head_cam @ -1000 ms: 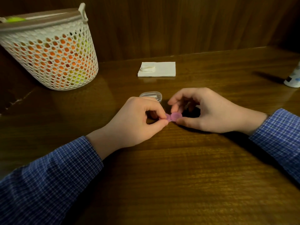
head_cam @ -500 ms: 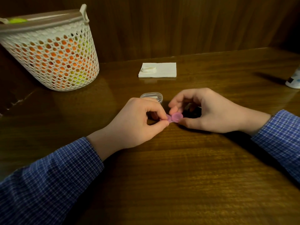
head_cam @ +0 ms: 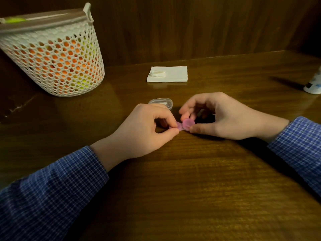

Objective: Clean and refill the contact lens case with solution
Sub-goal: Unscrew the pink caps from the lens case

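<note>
A small pink contact lens case (head_cam: 184, 125) with two round wells sits just above the wooden table, held from both sides. My left hand (head_cam: 144, 133) pinches its left well between thumb and forefinger. My right hand (head_cam: 220, 117) holds the right well with thumb below and fingers curled over the cap. A clear plastic box (head_cam: 160, 102) lies just behind my left hand, partly hidden. A white solution bottle (head_cam: 313, 84) stands at the far right edge, cut off by the frame.
A white mesh basket (head_cam: 52, 56) with orange and yellow contents stands at the back left. A folded white napkin (head_cam: 173, 74) with a cotton pad (head_cam: 157, 73) on it lies at the back centre. A wooden wall rises behind the table.
Both hands stay on the pink case. The fingers of my right hand have shifted slightly over the right cap; the case has barely moved.
</note>
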The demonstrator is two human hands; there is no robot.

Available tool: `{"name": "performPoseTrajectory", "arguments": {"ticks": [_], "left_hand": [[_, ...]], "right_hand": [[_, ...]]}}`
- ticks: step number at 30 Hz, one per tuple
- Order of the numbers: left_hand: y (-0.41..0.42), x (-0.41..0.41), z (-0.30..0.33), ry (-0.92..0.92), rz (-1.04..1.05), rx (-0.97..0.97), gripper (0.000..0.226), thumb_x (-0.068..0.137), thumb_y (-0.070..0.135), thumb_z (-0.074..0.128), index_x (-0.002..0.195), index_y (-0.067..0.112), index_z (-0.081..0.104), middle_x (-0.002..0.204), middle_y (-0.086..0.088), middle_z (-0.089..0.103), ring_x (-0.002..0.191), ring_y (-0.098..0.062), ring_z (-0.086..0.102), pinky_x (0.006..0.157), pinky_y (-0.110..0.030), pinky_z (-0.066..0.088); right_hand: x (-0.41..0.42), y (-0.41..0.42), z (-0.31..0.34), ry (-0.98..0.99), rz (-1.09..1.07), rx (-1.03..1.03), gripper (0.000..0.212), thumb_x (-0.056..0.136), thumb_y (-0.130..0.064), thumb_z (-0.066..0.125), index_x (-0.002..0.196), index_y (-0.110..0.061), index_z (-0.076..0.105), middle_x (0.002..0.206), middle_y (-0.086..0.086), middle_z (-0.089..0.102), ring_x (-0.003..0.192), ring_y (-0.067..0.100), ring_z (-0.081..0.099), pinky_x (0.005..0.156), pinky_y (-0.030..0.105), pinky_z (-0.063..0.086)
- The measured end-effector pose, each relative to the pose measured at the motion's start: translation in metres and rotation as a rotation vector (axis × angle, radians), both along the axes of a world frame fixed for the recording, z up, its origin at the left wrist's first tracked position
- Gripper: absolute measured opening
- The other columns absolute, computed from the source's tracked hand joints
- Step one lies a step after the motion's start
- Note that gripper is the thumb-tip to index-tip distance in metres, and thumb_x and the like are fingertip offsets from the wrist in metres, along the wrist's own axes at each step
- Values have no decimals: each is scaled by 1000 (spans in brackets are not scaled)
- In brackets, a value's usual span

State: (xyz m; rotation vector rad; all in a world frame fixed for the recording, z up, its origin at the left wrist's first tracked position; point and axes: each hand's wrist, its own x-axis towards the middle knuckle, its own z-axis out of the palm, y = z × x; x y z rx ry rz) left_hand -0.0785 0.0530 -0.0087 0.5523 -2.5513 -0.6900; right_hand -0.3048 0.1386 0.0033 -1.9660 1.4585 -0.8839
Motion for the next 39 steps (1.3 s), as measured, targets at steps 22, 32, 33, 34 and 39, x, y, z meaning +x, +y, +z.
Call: {"name": "performPoseTrajectory", "arguments": {"ticks": [22,32,33,34,39], "left_hand": [[4,0,0,34,41,18,18,88,27,78,104,23,72,88,11,68,61,-13,61,49,-24,50],[7,0,5,-7,48,84,55,87,27,80,134,28,52,101,14,70,85,-2,64,60,-19,53],[8,0,5,-12,49,83,55,87,27,80,134,29,51,102,15,69,85,-3,64,59,-20,53],[8,1,5,-13,49,76,55,87,25,80,134,29,52,102,15,69,84,-5,64,58,-23,54],[7,3,4,-18,34,62,56,85,8,76,133,26,53,101,12,69,81,-9,65,59,-27,57]], "right_hand": [[-25,-5,-6,108,-225,-53,38,80,-38,82,114,-36,65,97,-24,75,97,-8,67,93,21,49],[-6,9,6,205,-147,-132,57,68,-59,73,120,-37,61,100,-19,65,102,1,59,82,9,43],[-3,10,5,245,-137,-128,58,68,-60,73,119,-36,61,99,-18,64,101,3,58,83,17,48],[0,10,3,278,-140,-136,59,68,-60,73,119,-35,61,98,-18,64,99,4,58,83,24,51],[4,10,2,322,-176,-173,54,68,-58,74,115,-35,61,94,-19,63,94,4,58,80,34,54]]}}
